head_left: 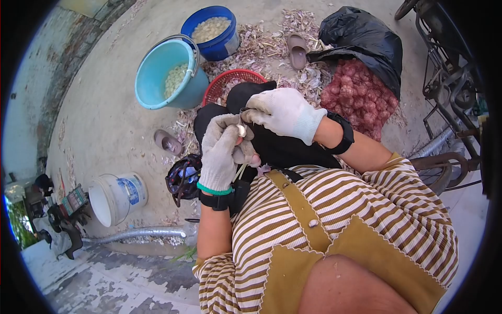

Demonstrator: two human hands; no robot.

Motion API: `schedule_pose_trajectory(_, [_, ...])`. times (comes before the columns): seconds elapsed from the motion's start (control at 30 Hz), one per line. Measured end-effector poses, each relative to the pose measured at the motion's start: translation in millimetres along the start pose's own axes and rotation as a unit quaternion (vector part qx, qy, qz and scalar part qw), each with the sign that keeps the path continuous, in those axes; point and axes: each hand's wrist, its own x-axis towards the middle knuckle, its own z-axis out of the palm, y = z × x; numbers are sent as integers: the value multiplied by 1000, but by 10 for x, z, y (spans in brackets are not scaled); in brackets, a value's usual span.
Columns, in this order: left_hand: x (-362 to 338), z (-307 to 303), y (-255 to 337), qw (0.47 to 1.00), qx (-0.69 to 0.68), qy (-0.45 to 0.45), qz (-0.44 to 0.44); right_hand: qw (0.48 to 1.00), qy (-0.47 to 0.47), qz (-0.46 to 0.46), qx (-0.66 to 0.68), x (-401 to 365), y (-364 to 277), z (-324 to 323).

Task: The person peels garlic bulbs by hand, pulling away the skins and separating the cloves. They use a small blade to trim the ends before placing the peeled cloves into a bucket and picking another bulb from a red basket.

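Note:
My left hand [219, 146], in a whitish knitted glove, is closed around garlic. A pale peeled clove [241, 131] shows between its thumb and fingers. Lower in the same grip sits a pinkish piece of garlic [254, 160], with thin pale green stalks beside it. My right hand [282, 110], also gloved, pinches what looks like a small thin blade [241, 116] close to the clove; most of it is hidden by the fingers. Both hands meet above my dark-clad knees. Just beyond the knees, a red plastic basket [211, 90] holds garlic pieces and skins.
A turquoise bucket [146, 78] and a blue bucket [228, 46] contain peeled cloves. A red net sack of garlic [358, 94] lies under a black plastic bag [366, 39]. Two slippers [297, 51] rest among scattered skins. A white bucket [133, 193] lies tipped at left; a bicycle [449, 104] stands right.

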Motion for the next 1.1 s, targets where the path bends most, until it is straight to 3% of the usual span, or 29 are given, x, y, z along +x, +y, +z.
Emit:
schedule_pose_trajectory(0.07, [-34,33,-6,999,-38,-12,4,1000,13,12,12,65,47,-33])
schedule_pose_trajectory(0.13, [-50,80,-12,997,-76,-24,10,993,-7,110,35,137,90,-87])
schedule_pose_trajectory(0.17, [-59,102,-11,996,-86,-2,33,993,-7,108,35,124,70,-114])
schedule_pose_trajectory(0.23, [-32,49,-7,992,-107,0,62,980,-39,128,150,65,37,-178])
schedule_pose_trajectory(0.27, [-19,44,-7,992,-107,0,63,976,-59,123,170,25,49,-160])
schedule_pose_trajectory(0.33, [0,49,-28,989,-120,-6,82,992,-30,24,123,-75,4,-189])
schedule_pose_trajectory(0.47, [90,51,-105,993,-71,39,82,990,-86,46,105,-102,-65,-231])
schedule_pose_trajectory(0.63, [119,83,-150,986,-2,98,136,995,-43,20,87,-81,3,-86])
schedule_pose_trajectory(0.7, [91,88,-126,986,5,95,136,967,-22,73,244,-62,-33,-61])
schedule_pose_trajectory(0.73, [76,95,-116,986,12,92,136,967,-22,74,244,-62,-51,-54])
schedule_pose_trajectory(0.8, [60,115,-114,987,1,83,139,865,-46,153,475,-62,-93,-45])
schedule_pose_trajectory(0.93, [56,163,-154,979,16,97,177,815,-44,184,548,-57,-202,-10])
schedule_pose_trajectory(1.1, [2,172,-49,983,81,105,129,835,45,124,534,-67,-79,150])
